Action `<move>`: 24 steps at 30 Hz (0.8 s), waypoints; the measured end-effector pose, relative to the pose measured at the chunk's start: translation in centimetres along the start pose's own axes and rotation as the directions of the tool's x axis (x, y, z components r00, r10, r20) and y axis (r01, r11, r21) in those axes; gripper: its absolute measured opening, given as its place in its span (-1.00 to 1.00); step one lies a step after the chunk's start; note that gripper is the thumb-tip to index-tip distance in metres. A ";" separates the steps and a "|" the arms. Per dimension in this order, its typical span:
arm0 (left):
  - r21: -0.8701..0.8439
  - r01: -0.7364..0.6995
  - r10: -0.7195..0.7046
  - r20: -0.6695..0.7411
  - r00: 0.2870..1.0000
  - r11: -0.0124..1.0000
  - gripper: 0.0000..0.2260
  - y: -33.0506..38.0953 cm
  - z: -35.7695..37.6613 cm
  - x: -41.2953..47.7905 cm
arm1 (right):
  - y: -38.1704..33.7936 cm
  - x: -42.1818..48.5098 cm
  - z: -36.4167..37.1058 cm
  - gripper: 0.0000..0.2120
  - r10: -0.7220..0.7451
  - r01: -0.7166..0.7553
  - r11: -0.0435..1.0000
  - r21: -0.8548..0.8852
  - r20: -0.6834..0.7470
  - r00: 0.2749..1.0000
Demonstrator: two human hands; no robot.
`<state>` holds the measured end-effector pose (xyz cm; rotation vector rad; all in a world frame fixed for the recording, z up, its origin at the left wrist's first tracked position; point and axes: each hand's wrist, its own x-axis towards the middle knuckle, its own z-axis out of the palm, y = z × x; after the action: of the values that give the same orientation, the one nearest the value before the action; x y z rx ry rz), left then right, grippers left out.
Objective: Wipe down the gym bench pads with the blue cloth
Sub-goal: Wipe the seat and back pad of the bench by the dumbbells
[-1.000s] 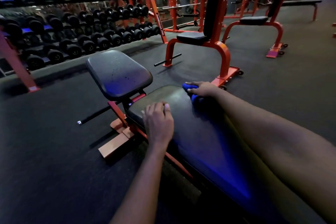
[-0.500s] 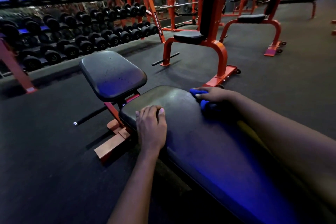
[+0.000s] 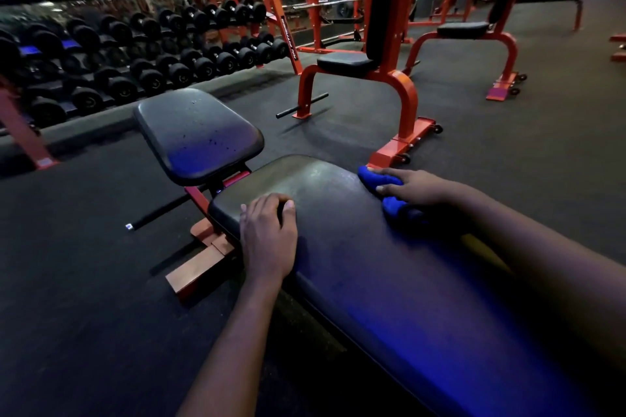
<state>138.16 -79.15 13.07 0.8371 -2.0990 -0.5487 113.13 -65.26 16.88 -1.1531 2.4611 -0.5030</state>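
Note:
The long black bench pad [image 3: 345, 234] runs from the centre toward the lower right, with the smaller black seat pad [image 3: 196, 135] tilted beyond its far end. My right hand [image 3: 416, 188] lies on the pad's right edge and grips the bunched blue cloth [image 3: 393, 205], pressing it onto the pad. Blue cloth also shows past my fingertips. My left hand [image 3: 267, 237] rests flat on the pad's left side near the far end, fingers relaxed and holding nothing.
The bench's orange frame and foot [image 3: 200, 267] stand on dark rubber flooring. An orange upright seat bench [image 3: 382, 54] stands just beyond my right hand, another [image 3: 474, 34] farther right. A dumbbell rack [image 3: 135, 44] lines the back left.
My right hand has slid the blue cloth along the pad's right edge toward me. My left hand has stayed in place on the pad.

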 end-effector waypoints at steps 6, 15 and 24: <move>-0.043 0.021 -0.021 0.001 1.000 0.999 -0.85 1.1 -0.7 -0.4 | -2.6 3.1 0.5 -0.50 -0.045 0.046 0.998 0.042 -0.015 0.999; -0.043 0.012 -0.013 -0.006 1.000 0.999 -0.82 0.9 -0.7 -0.6 | 6.3 -9.8 -2.0 -0.52 0.002 -0.009 0.995 0.100 0.068 0.998; -0.060 -0.030 0.033 0.038 0.999 0.998 -0.68 3.4 -1.5 -2.7 | 0.6 -6.7 -0.5 -0.49 0.057 -0.069 0.991 -0.116 -0.105 0.993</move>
<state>139.35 -75.04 14.66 0.7640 -2.1172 -0.6123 116.50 -59.53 18.24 -1.1166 2.6374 -0.4100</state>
